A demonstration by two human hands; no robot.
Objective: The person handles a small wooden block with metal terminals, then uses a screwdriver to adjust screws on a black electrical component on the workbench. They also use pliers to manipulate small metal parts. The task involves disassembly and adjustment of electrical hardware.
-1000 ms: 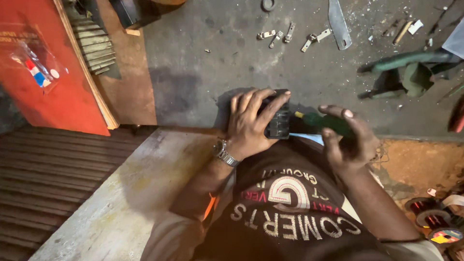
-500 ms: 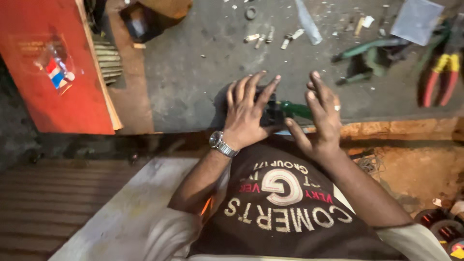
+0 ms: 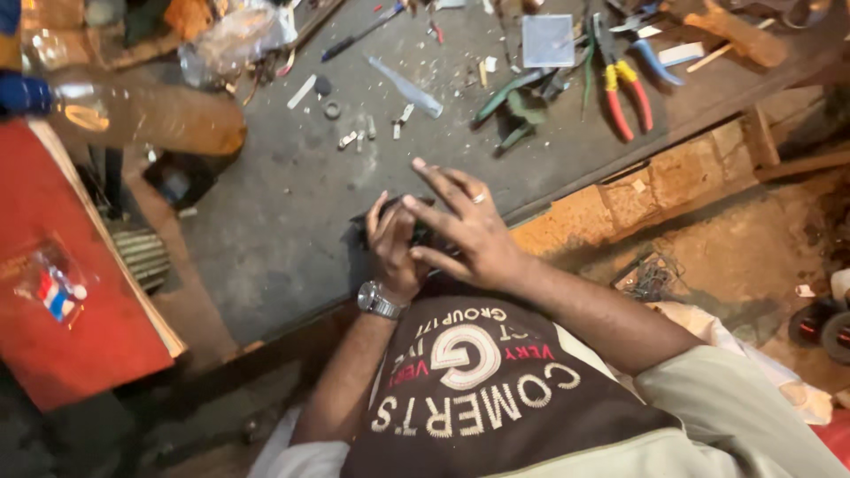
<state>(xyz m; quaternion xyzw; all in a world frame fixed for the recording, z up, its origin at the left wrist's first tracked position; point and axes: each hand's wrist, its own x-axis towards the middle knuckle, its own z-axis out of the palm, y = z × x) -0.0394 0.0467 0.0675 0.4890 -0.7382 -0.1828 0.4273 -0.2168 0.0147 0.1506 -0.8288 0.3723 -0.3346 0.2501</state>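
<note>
- Both hands meet at the near edge of the dark grey, scuffed workbench top (image 3: 292, 239), right over a small black blocky object (image 3: 416, 232) that sits mostly hidden beneath them.
- Left hand (image 3: 394, 252), silver metal wristwatch (image 3: 379, 301) on the wrist, curls its fingers around the black object's left side and holds it.
- Right hand (image 3: 469, 235) lies across the top, fingers spread wide and stretched out, a ring on one; palm presses on the object, though whether it grips I cannot tell.
- Farther up the bench: red-and-yellow-handled pliers (image 3: 624, 93), well apart from the hands.
- Small metal bits (image 3: 354, 137) lie scattered mid-bench.
- Far left, a red flat board (image 3: 71, 327).
</note>
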